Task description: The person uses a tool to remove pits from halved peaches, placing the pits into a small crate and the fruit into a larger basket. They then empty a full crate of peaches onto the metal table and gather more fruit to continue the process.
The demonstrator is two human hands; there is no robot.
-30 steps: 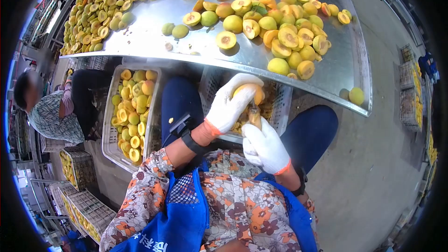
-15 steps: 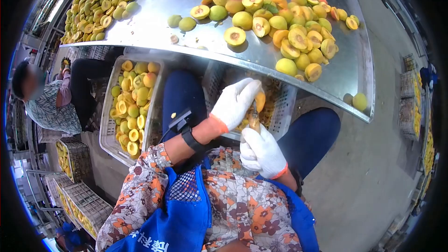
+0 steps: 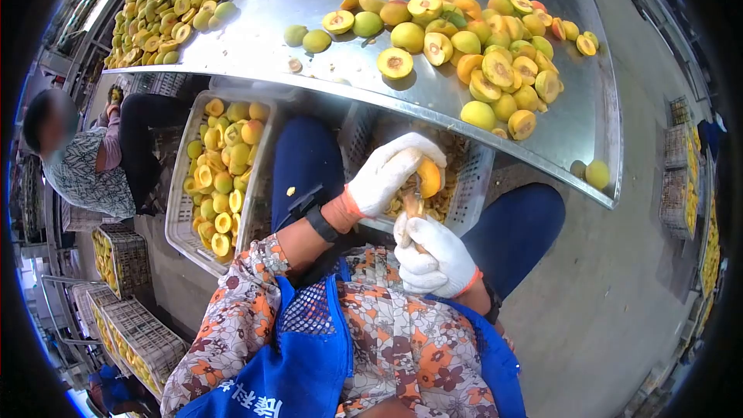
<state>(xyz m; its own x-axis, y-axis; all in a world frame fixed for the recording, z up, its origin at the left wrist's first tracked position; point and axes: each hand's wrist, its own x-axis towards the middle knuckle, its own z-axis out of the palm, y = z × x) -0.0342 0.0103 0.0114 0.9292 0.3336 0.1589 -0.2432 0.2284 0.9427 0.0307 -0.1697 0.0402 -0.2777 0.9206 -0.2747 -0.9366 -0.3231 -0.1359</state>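
Observation:
My left hand (image 3: 385,176), in a white glove, is closed around a peach half (image 3: 430,178) whose orange flesh shows. My right hand (image 3: 435,259), also gloved, grips a small pitting tool (image 3: 412,203) by its wooden handle. The tool points up at the peach half, and its metal tip is partly hidden by the fruit. Both hands are above a light plastic crate (image 3: 477,190) between my knees, which holds yellowish scraps. Just beyond, cut and whole peaches (image 3: 503,70) lie heaped on a metal table (image 3: 259,39).
Left of my leg stands a crate (image 3: 176,217) full of peach halves. A larger heap of halves (image 3: 159,19) covers the table's far left. A seated person (image 3: 89,166) is at the left. More crates (image 3: 677,193) are stacked at the right.
The peach half has turned and shows more of its orange flesh. My left fingers have shifted around it, and my right hand with the tool has dropped slightly.

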